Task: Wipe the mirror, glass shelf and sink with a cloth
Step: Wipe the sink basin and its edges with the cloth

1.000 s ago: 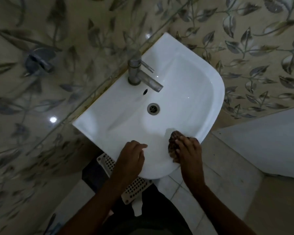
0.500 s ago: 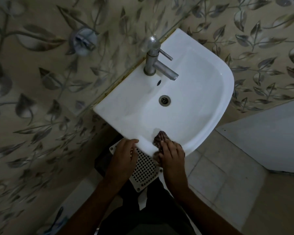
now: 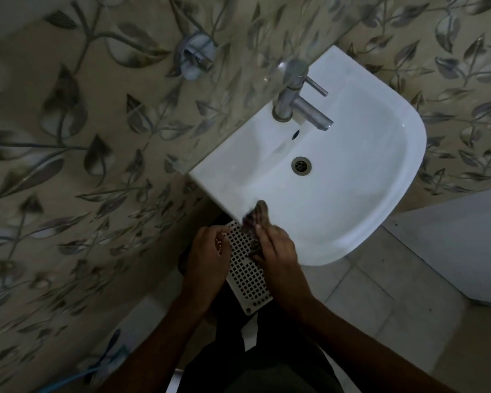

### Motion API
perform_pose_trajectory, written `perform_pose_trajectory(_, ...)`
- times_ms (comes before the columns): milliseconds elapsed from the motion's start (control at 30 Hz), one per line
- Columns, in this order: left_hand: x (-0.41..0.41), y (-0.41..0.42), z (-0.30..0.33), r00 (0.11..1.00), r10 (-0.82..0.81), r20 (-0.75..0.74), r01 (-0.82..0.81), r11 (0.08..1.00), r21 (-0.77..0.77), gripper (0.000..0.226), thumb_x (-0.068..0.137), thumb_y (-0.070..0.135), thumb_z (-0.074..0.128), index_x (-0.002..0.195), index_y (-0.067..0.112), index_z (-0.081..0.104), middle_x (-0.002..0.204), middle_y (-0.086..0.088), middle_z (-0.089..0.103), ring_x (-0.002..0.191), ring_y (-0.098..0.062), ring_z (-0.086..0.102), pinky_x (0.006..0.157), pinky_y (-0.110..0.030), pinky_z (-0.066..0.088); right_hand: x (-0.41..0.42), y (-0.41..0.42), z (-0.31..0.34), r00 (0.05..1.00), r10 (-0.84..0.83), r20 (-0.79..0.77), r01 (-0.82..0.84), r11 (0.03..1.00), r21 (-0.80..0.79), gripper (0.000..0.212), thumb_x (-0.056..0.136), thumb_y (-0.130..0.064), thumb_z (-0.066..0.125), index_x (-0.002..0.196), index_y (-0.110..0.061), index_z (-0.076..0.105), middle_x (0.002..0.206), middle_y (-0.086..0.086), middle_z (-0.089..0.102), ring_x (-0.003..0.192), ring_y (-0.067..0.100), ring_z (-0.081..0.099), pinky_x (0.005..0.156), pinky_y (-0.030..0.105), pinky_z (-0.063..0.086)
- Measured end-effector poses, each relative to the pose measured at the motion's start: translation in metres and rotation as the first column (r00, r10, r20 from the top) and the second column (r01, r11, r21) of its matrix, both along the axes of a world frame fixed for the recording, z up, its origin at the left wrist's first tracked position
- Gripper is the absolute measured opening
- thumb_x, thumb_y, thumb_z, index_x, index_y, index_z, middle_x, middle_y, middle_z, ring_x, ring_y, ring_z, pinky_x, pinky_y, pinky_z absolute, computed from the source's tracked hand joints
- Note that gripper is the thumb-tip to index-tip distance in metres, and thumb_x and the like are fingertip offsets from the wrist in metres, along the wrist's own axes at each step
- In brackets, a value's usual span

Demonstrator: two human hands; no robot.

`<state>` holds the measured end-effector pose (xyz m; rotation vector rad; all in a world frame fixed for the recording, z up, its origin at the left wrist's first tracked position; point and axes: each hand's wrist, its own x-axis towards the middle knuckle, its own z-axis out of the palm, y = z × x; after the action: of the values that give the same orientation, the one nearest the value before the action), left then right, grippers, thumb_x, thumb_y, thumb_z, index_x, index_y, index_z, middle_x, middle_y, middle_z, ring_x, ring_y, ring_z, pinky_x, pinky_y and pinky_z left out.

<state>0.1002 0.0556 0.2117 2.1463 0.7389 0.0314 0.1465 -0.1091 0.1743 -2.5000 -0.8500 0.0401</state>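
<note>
The cloth point(image 3: 254, 219) is pressed on the sink point(image 3: 352, 171) front rim under the right hand point(image 3: 275, 251), whose fingers are laid flat. The left hand point(image 3: 207, 256) is loosely curled around nothing (beside the grille point(image 3: 245, 272)). If swept past the edge, the cloth could be dropped onto the floor point(image 3: 380, 293).

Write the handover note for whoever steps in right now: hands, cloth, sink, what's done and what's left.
Right hand presses the dark cloth against the front-left rim of the white sink, fingers laid over it.
Left hand hangs just off the rim, fingers loosely curled, holding nothing, beside a perforated white panel under the basin.
Done: cannot tell from this view.
Left: tap; mirror and glass shelf are out of view, so check them.
</note>
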Motion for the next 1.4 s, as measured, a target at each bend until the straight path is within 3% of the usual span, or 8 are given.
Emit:
perform_pose_trajectory(267, 0.015, 0.028, 0.016, 0.981, 0.196, -0.012, -0.196, 0.981, -0.006, 0.013, 0.097, 0.022, 0.049, 0.105, 0.015, 0.057, 0.097, 0.004, 0.055, 0.085, -0.01, 0.052, 0.067, -0.014, 0.037, 0.057, 0.132, 0.006, 0.953, 0.299, 0.038, -0.295, 0.952, -0.085, 0.052, 0.099, -0.024, 0.045, 0.148, -0.008, 0.042, 0.156, 0.015, 0.038, 0.142, 0.041, 0.032, 0.114, 0.051, 0.032)
perform_pose_trajectory(567, 0.028, 0.043, 0.018, 0.982, 0.189, -0.018, -0.189, 0.978, -0.087, 0.01, 0.096, 0.023, 0.05, 0.101, 0.024, 0.059, 0.091, 0.016, 0.052, 0.078, 0.004, 0.05, 0.064, -0.008, 0.033, 0.018, 0.028, -0.011, 0.939, 0.333, 0.083, -0.33, 0.943, -0.05, 0.045, 0.098, -0.006, 0.046, 0.143, -0.009, 0.051, 0.152, 0.008, 0.044, 0.143, 0.035, 0.035, 0.117, 0.045, 0.03)
perform_pose_trajectory(733, 0.021, 0.046, 0.011, 0.979, 0.202, -0.013, -0.202, 0.971, -0.125, 0.013, 0.096, 0.021, 0.052, 0.104, 0.023, 0.062, 0.101, 0.007, 0.061, 0.089, -0.008, 0.058, 0.077, -0.025, 0.045, 0.042, 0.04, 0.009, 0.994, 0.107, -0.001, -0.105, 0.975, 0.198, 0.046, 0.088, 0.012, 0.06, 0.132, -0.002, 0.059, 0.137, 0.009, 0.058, 0.127, 0.025, 0.051, 0.105, 0.04, 0.046)
perform_pose_trajectory(800, 0.02, 0.047, 0.005, 0.976, 0.215, -0.019, -0.216, 0.967, -0.137, 0.013, 0.095, 0.021, 0.053, 0.105, 0.023, 0.062, 0.104, 0.005, 0.063, 0.093, -0.011, 0.06, 0.081, -0.028, 0.048, 0.056, 0.068, 0.026, 0.981, -0.032, -0.189, 0.098, 0.931, 0.351, 0.029, 0.098, 0.002, 0.053, 0.123, -0.009, 0.064, 0.128, -0.005, 0.064, 0.12, 0.001, 0.053, 0.101, 0.027, 0.047)
perform_pose_trajectory(1000, 0.026, 0.046, 0.012, 0.972, 0.232, -0.034, -0.234, 0.963, -0.136, 0.017, 0.096, 0.025, 0.051, 0.109, 0.025, 0.061, 0.107, 0.008, 0.061, 0.096, -0.009, 0.058, 0.082, -0.027, 0.045, 0.096, 0.173, 0.031, 0.892, -0.223, -0.393, 0.374, 0.853, 0.365, 0.022, 0.099, -0.024, 0.055, 0.121, -0.028, 0.055, 0.116, -0.017, 0.048, 0.115, 0.001, 0.042, 0.105, 0.027, 0.043)
perform_pose_trajectory(1133, 0.027, 0.05, 0.015, 0.955, 0.297, 0.005, -0.295, 0.948, -0.119, 0.008, 0.091, 0.022, 0.055, 0.098, 0.026, 0.058, 0.098, 0.009, 0.061, 0.088, -0.008, 0.059, 0.076, -0.027, 0.046, 0.077, 0.174, 0.02, 0.965, -0.123, -0.232, 0.161, 0.975, 0.153, 0.046, 0.094, -0.033, 0.051, 0.134, -0.011, 0.05, 0.138, 0.02, 0.045, 0.13, 0.038, 0.04, 0.109, 0.053, 0.037)
perform_pose_trajectory(1267, 0.029, 0.051, 0.013, 0.952, 0.302, 0.058, -0.295, 0.951, -0.094, 0.015, 0.093, 0.014, 0.053, 0.102, 0.021, 0.063, 0.102, 0.009, 0.059, 0.095, -0.01, 0.058, 0.081, -0.025, 0.044, 0.093, 0.131, 0.005, 0.99, 0.138, 0.027, -0.139, 0.99, 0.032, 0.043, 0.097, -0.031, 0.058, 0.134, -0.007, 0.059, 0.135, 0.015, 0.053, 0.126, 0.034, 0.042, 0.108, 0.039, 0.038)
perform_pose_trajectory(1400, 0.037, 0.043, 0.016, 0.964, 0.258, 0.07, -0.252, 0.964, -0.087, 0.017, 0.093, 0.015, 0.053, 0.098, 0.029, 0.06, 0.1, 0.012, 0.058, 0.091, -0.007, 0.057, 0.079, -0.022, 0.042, 0.105, 0.13, 0.003, 1.0, 0.017, 0.02, -0.019, 0.997, 0.069, 0.03, 0.097, -0.024, 0.059, 0.122, -0.011, 0.069, 0.127, 0.008, 0.058, 0.12, 0.028, 0.045, 0.108, 0.028, 0.034)
